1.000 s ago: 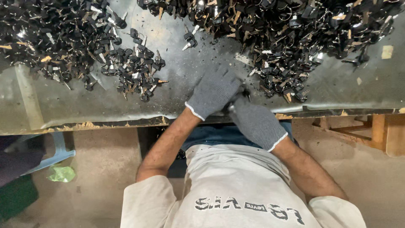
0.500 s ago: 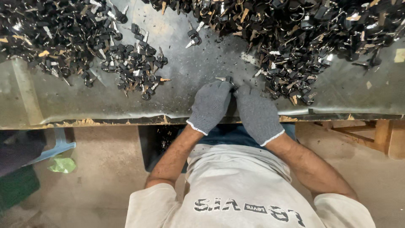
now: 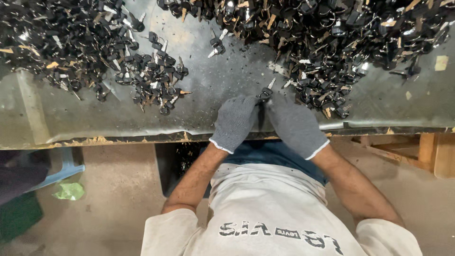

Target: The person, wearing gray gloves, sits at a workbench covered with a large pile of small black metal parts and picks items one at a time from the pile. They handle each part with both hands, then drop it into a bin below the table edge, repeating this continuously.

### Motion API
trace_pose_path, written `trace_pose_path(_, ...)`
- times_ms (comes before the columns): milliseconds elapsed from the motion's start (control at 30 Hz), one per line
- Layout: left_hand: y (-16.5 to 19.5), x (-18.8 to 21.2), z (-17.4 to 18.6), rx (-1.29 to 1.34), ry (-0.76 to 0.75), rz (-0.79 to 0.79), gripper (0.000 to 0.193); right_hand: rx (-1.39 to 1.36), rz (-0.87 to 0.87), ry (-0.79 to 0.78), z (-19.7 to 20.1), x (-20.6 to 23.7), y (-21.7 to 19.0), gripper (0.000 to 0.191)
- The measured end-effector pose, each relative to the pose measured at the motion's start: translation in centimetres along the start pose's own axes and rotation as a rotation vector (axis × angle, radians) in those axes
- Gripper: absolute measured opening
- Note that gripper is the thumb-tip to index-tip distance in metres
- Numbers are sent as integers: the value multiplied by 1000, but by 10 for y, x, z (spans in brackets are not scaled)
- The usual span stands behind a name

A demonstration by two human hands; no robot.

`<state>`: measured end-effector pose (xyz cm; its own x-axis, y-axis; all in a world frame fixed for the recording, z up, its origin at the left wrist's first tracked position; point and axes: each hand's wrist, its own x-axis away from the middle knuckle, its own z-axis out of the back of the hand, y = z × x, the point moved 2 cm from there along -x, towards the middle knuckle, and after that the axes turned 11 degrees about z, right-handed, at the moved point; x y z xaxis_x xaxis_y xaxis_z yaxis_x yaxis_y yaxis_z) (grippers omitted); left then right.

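Both my hands wear grey knit gloves and meet at the near edge of a grey metal table top [image 3: 118, 124]. My left hand [image 3: 234, 122] and my right hand [image 3: 295, 125] pinch one black-headed key [image 3: 264, 93] between their fingertips; its metal blade points away from me. A big heap of black-headed keys [image 3: 332, 42] lies just beyond my right hand. A second heap [image 3: 61, 42] fills the far left, with a smaller cluster of keys [image 3: 154, 80] in front of it.
A couple of loose keys [image 3: 215, 45] lie between the heaps. Under the table there is a dark bin [image 3: 173, 163], a blue stool leg [image 3: 64, 168], a crumpled green scrap [image 3: 69, 190] and a wooden frame [image 3: 438, 151] at the right.
My right hand has come up from below the table edge to join the left. Both hands now close together on one key near the right heap.
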<state>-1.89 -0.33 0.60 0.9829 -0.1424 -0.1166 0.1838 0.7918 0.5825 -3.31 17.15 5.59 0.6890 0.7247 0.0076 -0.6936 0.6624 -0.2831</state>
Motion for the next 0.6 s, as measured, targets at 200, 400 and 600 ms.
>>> trace_pose_path(200,1,5,-3,-76,57,-70,32,47,-117,-56,-16,-1,-5,23)
trace_pose_path(400,4,-1,4,76,87,8,44,198,-58,-52,-13,4,-1,17)
trace_pose_path(600,0,6,-5,-2,19,-65,39,133,-196,-23,-35,-3,-17,23)
